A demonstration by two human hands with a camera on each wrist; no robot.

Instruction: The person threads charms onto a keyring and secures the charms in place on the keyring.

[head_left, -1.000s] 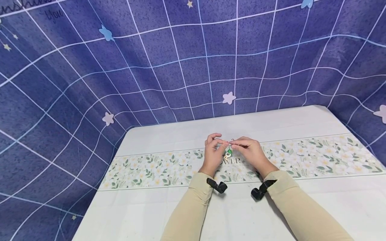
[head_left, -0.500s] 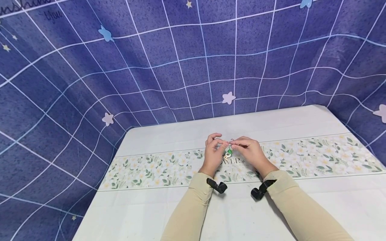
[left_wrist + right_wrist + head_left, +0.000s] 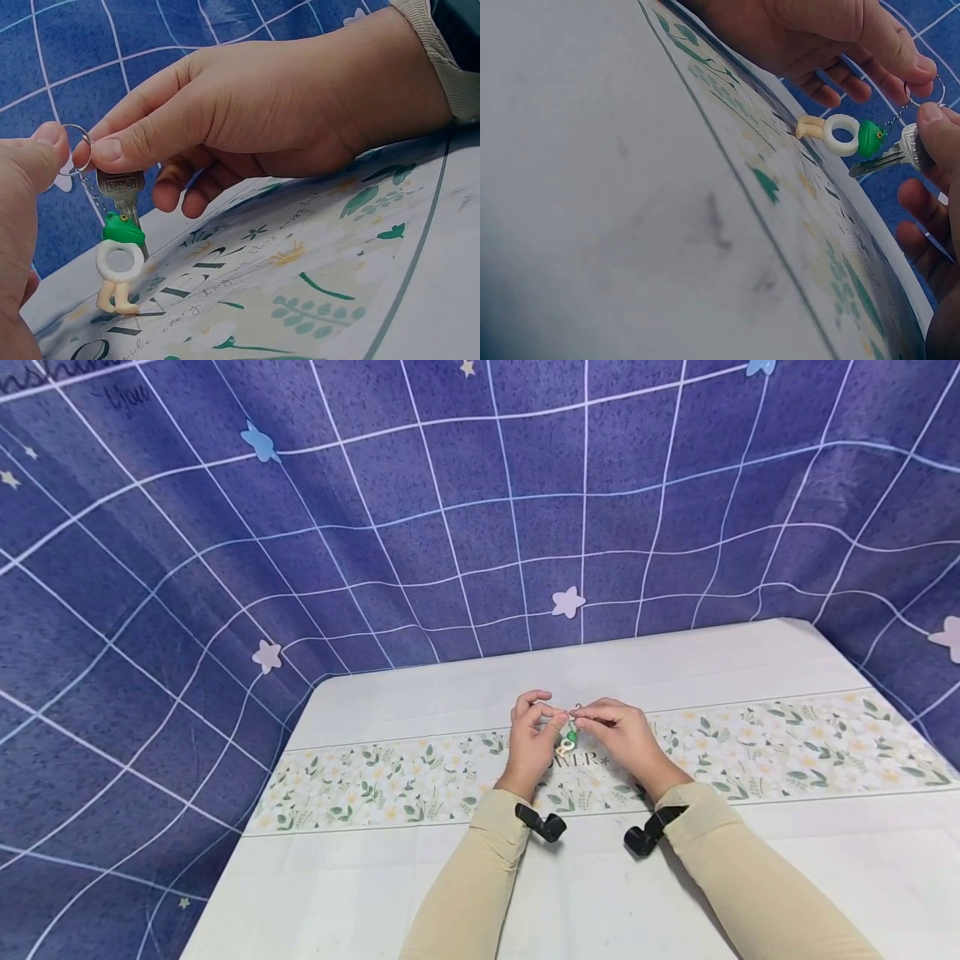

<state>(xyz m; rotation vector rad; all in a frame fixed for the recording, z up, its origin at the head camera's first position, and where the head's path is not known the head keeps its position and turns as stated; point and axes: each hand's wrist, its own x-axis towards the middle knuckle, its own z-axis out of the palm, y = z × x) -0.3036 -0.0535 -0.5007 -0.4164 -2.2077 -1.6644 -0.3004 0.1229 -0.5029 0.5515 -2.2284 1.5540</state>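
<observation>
In the head view my left hand (image 3: 531,742) and right hand (image 3: 628,739) meet above the table, fingertips close together. A thin metal key ring (image 3: 91,144) is between them. The left thumb and a finger pinch one side of it. On its other side my right thumb and forefinger pinch the ring with the head of a silver key (image 3: 911,145), whose blade points away from the fingers. From the ring a short chain carries a frog charm (image 3: 124,230) with a green head, white swim ring and pale legs. Part of the key head is hidden by the right thumb.
A white cloth (image 3: 360,885) with a flowered band (image 3: 420,777) and printed lettering covers the table. Behind and to the left hangs a blue curtain (image 3: 420,527) with white grid lines and stars. Black wrist cameras (image 3: 551,827) sit on both sleeves.
Both hands stay nearly in place. The charm and fingertips shift only very slightly, and the grip looks the same.
</observation>
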